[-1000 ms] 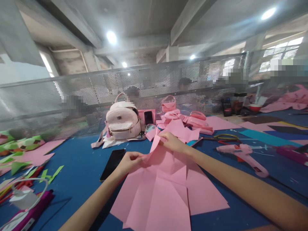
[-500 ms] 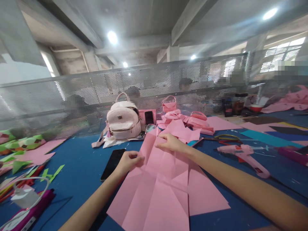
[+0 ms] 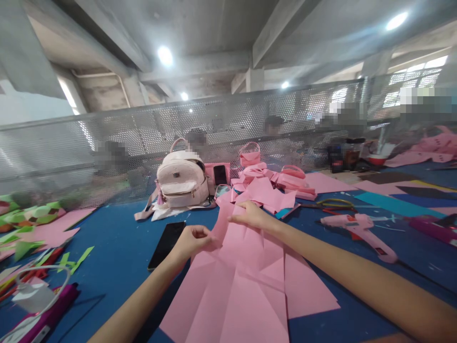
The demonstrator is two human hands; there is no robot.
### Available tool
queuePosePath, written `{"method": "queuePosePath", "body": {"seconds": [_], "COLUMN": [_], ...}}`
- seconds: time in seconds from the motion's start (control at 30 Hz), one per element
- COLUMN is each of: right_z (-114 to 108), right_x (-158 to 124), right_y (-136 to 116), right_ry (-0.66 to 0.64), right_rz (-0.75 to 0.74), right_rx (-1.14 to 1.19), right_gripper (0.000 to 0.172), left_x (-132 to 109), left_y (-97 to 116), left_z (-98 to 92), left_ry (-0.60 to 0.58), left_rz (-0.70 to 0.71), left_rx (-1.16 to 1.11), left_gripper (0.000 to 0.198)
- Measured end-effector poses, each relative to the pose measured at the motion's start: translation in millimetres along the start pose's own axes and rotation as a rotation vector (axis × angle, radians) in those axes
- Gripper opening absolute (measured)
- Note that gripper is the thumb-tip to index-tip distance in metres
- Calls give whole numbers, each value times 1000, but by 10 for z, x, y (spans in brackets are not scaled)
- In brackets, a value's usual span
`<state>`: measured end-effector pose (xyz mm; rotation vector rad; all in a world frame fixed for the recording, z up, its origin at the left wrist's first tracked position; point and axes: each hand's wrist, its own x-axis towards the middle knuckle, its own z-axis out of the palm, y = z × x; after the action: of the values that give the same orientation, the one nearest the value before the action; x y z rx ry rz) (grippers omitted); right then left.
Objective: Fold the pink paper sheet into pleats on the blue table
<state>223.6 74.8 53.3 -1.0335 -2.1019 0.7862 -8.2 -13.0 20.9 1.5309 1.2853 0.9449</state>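
A large sheet of pink paper (image 3: pixel 228 290) with crease lines lies in front of me, its far end raised and bent between my hands. My left hand (image 3: pixel 194 239) pinches the sheet's left edge between thumb and fingers. At the far edge, my right hand (image 3: pixel 250 215) grips the paper with thumb and forefinger. Under the creased sheet, more pink paper (image 3: pixel 310 288) sticks out on the right. A black phone (image 3: pixel 167 244) lies flat beside my left hand. Beyond my right hand is a heap of pink paper pieces (image 3: pixel 262 190).
A pale pink backpack (image 3: pixel 183 181) stands at the back against a perforated metal screen (image 3: pixel 221 124). To the right lie a pink glue gun (image 3: pixel 364 231) and scissors (image 3: pixel 335 205). A purple power strip (image 3: pixel 53 309) with a white charger (image 3: pixel 34 295) sits at left.
My left hand has moved slightly right, folding the left edge of the pink paper inward. The right hand keeps its grip at the far edge.
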Motion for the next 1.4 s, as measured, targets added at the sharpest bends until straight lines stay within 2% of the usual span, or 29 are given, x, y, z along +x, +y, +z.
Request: {"method": "queuePosePath", "body": {"seconds": [0.2,0.37,0.47,0.53,0.6,0.67,0.73,0.83,0.93,1.13,1.27,1.4], "right_z": [-13,14,-7,-63,-147,-235,-299,-330,-314,-268,-218,-207], "right_x": [1,-31,-41,-41,-45,-57,-71,-78,-65,-146,-254,-295], "right_y": [-4,-48,-96,-155,-245,-349,-441,-493,-425,-202,-145,-148], "right_ry": [-28,19,60,74,46,-33,-115,-198,-279,-306,-334,-364], "right_rz": [-43,-86,-137,-188,-245,-299,-296,-261,-235,-162,-129,-110], "right_rx": [-45,-115,-117,-116,-133,-170,-215,-285,-328,-411,-465,-510], "right_gripper": [29,27,14,25,32,19,14,14,12,12,13,11], "left_x": [3,-1,20,59,123,212,322,499,633,645,591,517], "left_y": [-28,-33,11,70,164,293,445,662,780,655,540,515], "left_z": [-33,11,2,-47,-122,-192,-229,-188,-72,75,5,-139], "left_ry": [16,25,16,-5,-54,-140,-240,-343,-405,-476,-542,-614], "left_rz": [-18,1,22,36,54,73,90,128,155,80,9,-58], "left_rx": [101,168,204,235,270,307,351,418,456,423,401,417], "left_gripper": [19,21,22,24,26,27,26,17,11,19,37,51]}}
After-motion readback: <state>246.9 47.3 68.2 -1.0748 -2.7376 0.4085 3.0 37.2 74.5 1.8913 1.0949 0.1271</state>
